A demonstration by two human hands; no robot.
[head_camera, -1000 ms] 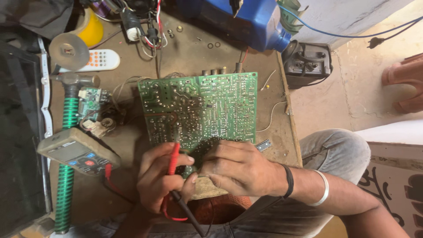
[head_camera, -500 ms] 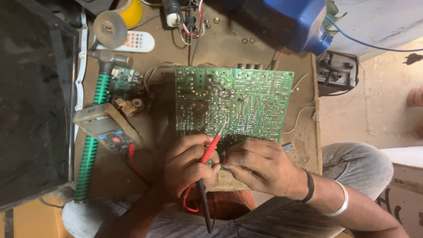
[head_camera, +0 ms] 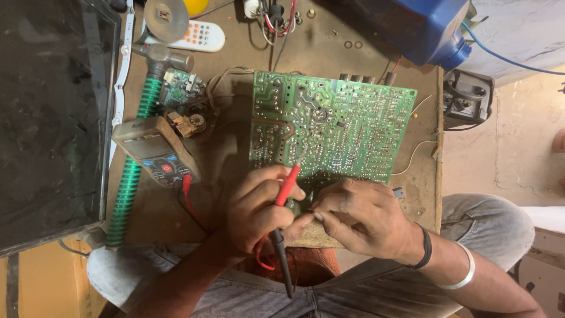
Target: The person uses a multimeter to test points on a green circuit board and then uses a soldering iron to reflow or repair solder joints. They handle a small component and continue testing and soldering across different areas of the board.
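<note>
A large green circuit board (head_camera: 335, 123) lies solder side up on a brown worktable (head_camera: 235, 159). My left hand (head_camera: 256, 212) grips a red test probe (head_camera: 287, 187) like a pen, its tip touching the board's near edge. A black probe (head_camera: 281, 259) also runs out from under this hand. My right hand (head_camera: 362, 215) rests beside it, fingertips pinched at the board's near edge; whether it holds anything is hidden. A multimeter (head_camera: 154, 150) with red lead sits to the left.
A dark flat screen panel (head_camera: 50, 118) fills the left side. A hammer with a green ribbed handle (head_camera: 138, 153), a small circuit module (head_camera: 179, 88), a white remote (head_camera: 197, 36), and a blue container (head_camera: 421, 26) surround the board. My knees are below the table edge.
The view has shifted so the table sits further right and lower in frame. Both hands stay at the board's near edge, the red probe tilted slightly more upright.
</note>
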